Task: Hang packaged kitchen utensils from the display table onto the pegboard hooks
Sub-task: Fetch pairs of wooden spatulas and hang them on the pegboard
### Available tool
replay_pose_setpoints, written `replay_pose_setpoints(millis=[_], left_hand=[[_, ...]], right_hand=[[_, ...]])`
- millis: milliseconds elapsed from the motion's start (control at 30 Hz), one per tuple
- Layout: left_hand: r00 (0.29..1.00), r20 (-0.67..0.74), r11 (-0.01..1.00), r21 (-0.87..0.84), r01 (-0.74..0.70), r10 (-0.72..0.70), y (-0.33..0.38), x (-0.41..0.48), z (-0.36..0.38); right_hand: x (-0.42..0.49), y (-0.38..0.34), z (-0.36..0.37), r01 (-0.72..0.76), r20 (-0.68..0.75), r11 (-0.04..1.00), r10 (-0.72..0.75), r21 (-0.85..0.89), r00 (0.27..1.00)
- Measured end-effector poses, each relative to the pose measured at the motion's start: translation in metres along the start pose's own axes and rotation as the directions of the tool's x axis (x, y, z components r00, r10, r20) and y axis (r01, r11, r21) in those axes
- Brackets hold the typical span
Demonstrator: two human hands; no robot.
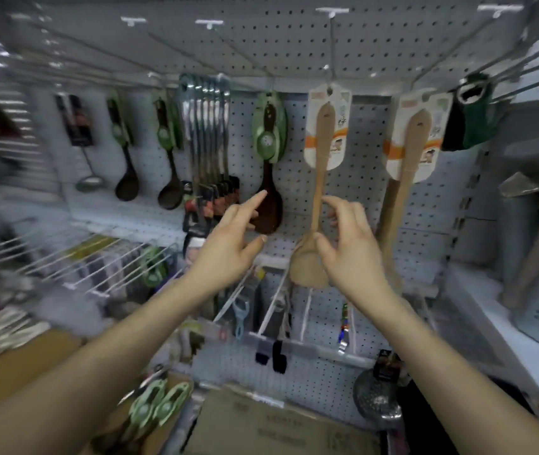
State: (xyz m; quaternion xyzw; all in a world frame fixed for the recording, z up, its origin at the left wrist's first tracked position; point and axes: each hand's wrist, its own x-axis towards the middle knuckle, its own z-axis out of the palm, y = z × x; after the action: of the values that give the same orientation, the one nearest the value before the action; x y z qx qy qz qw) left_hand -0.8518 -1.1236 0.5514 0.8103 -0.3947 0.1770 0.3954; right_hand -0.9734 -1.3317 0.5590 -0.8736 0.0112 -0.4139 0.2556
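A wooden spatula [319, 178] with a white and orange card hangs from a hook on the grey pegboard [294, 47]. A second wooden spatula [407, 152] hangs to its right. A dark brown spoon [269, 195] on a green card hangs to the left. My left hand [228, 241] is raised in front of the dark spoon, index finger pointing, holding nothing. My right hand [350, 244] hovers beside the first spatula's handle with fingers loosely curved, holding nothing. Green-carded utensils [159, 402] lie low at the left.
More ladles [127, 149] and a row of steel utensils [209, 133] hang on the left. Long bare hooks [104, 267] jut out lower left. A cardboard box [261, 425] lies at the bottom, with a metal strainer [376, 395] to its right. A white shelf [491, 310] stands at the right.
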Motion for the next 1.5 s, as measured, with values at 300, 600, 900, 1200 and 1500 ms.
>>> replay_pose_setpoints(millis=[300,600,900,1200,1500], left_hand=[[0.919,-0.203,0.706,0.591,0.390,-0.337,0.002,-0.200,-0.111],[0.675,-0.513,0.181,0.710,0.681,-0.531,-0.009,-0.408,-0.217],[0.427,-0.644,-0.103,0.618,0.779,-0.636,-0.050,-0.567,-0.336],[0.374,-0.635,-0.113,0.591,0.798,-0.676,-0.140,-0.630,-0.430],[0.328,-0.579,-0.111,0.594,0.797,-0.746,-0.297,-0.637,-0.482]], right_hand=[[-0.078,-0.143,0.116,0.346,0.390,0.930,-0.366,0.123,0.845],[-0.203,-0.319,0.226,0.561,0.511,0.767,-0.633,0.310,0.582],[-0.299,-0.494,0.327,0.603,0.561,0.661,-0.732,0.447,0.386],[-0.328,-0.592,0.423,0.534,0.626,0.714,-0.681,0.452,0.380],[-0.302,-0.637,0.577,0.516,0.703,0.744,-0.630,0.425,0.330]])
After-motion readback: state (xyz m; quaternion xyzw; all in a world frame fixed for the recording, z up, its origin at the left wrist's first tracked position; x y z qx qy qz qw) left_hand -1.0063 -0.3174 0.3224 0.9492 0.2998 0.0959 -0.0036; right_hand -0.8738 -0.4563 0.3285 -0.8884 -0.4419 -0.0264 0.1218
